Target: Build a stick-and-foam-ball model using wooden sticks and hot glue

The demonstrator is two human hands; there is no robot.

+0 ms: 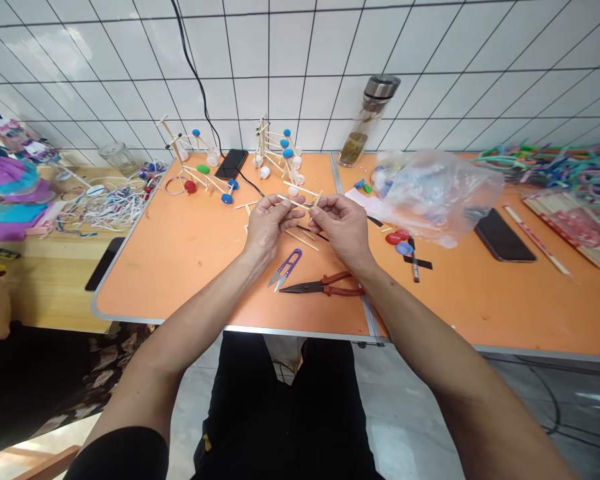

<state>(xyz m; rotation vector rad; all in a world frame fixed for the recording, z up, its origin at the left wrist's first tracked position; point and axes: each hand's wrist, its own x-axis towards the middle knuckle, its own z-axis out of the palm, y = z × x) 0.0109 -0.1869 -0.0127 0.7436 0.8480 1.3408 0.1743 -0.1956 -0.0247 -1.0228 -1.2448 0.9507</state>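
Note:
Between my two hands are thin wooden sticks (295, 202), held above the orange table. My left hand (269, 227) pinches one stick between thumb and fingers. My right hand (343, 227) is closed on a short stick (319, 199) that meets the other one at an angle; whether they are joined I cannot tell. Loose sticks (303, 241) lie under my hands. Nearer to me are purple thread snips (286, 269) and red-handled long-nose pliers (323, 287), the pliers partly behind my right wrist.
Stick models with bottle-cap wheels (200, 170) stand at the back, beside a phone (231, 164). A glass tea bottle (369, 120) stands by the wall. To the right are a plastic bag (440, 193), caps (404, 248), a marker (415, 260) and another phone (504, 235). Someone sits at the left.

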